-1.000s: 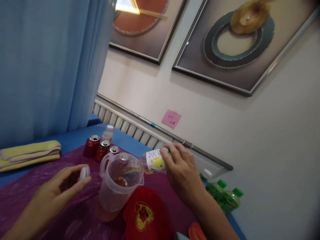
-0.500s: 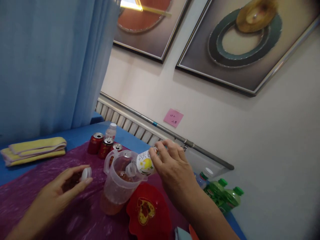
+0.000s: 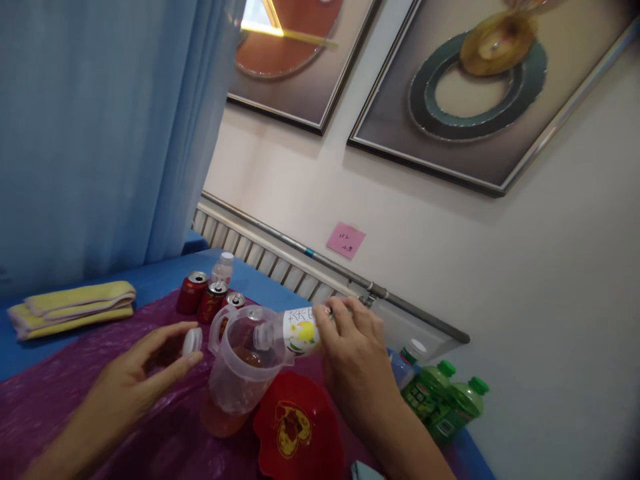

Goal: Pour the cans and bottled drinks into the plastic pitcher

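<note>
My right hand (image 3: 353, 353) is closed around a bottle (image 3: 301, 331) with a white label showing a yellow fruit. The bottle lies nearly level, its open mouth just inside the rim of a clear plastic pitcher (image 3: 240, 380). Reddish-brown liquid shows low in the pitcher. Left of the pitcher, my left hand (image 3: 135, 377) pinches a white bottle cap (image 3: 193, 342) between thumb and fingers. A red scalloped dish (image 3: 300, 427) with a gold design sits beside the pitcher's base, below my right hand.
Behind the pitcher stand several red cans (image 3: 193, 293) and a small white-capped bottle (image 3: 223, 267). A folded yellow towel (image 3: 75, 308) lies at left. Green-capped bottles (image 3: 455, 407) stand at right. Purple plastic sheeting (image 3: 155, 427) covers the blue table; a blue curtain (image 3: 100, 133) hangs at left.
The bottle has tipped from mouth-down to nearly level, and its mouth has risen slightly in the pitcher. My left hand with the cap has moved right, closer to the pitcher.
</note>
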Demonstrator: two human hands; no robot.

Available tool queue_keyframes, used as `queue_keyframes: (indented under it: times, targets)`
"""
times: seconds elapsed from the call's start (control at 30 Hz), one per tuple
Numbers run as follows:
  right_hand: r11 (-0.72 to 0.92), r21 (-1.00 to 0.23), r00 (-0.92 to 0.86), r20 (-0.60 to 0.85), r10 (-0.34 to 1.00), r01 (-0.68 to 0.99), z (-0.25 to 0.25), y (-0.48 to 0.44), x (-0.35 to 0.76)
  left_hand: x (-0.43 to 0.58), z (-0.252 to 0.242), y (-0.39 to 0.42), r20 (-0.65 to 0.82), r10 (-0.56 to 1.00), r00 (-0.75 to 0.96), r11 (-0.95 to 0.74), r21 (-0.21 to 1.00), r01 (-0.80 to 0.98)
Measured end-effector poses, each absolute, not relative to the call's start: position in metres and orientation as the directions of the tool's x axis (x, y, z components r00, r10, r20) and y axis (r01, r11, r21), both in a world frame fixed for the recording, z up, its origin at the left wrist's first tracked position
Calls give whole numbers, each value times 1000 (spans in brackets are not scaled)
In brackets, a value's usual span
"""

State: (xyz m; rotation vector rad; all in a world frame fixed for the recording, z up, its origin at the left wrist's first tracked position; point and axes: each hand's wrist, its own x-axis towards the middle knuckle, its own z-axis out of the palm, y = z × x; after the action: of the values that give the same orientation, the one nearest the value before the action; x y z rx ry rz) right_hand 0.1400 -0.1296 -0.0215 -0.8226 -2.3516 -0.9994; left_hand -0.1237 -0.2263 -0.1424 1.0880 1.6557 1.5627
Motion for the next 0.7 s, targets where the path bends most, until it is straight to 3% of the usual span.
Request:
queue_keyframes:
  times: [0.1, 0.2, 0.37, 0.5, 0.7]
  targets:
    - [597, 252, -584, 665, 464, 762, -43, -119, 155, -115, -115, -221, 120, 898, -423, -62, 987, 148]
    - [630, 30, -464, 704, 538, 776, -67, -109, 167, -101, -91, -208, 239, 890, -388, -167, 963, 212]
    - [656, -209, -421, 619, 663, 726, -91, -108, 174, -78, -71, -179, 294, 908, -300, -243, 950, 196]
    - [645, -285, -378, 619, 688, 709, -97, -113, 176, -65, -64, -174, 265, 937, -229, -237, 961, 141]
    - [664, -252, -389, 645, 658, 704, -101, -109, 187, -61, -56, -172, 281, 937, -207, -240, 949, 203]
